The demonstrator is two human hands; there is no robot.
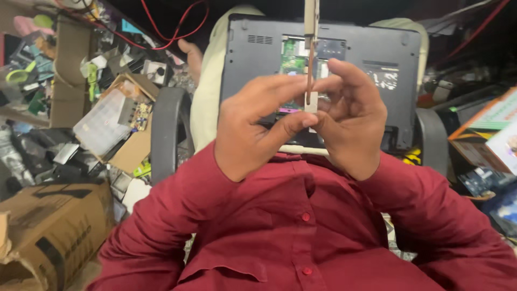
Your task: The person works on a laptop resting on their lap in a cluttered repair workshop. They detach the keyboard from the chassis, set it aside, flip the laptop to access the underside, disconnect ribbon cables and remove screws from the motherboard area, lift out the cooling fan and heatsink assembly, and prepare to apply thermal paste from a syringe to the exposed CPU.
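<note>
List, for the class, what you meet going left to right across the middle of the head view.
Brown cardboard box → clear plastic organiser case → black chair armrest → left hand → thin metal strip → right hand → orange-edged box.

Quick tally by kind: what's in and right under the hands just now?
Hands: 2, left hand and right hand
Thin metal strip pinched between them: 1
Laptop, underside up with panel open: 1
Total: 4
</note>
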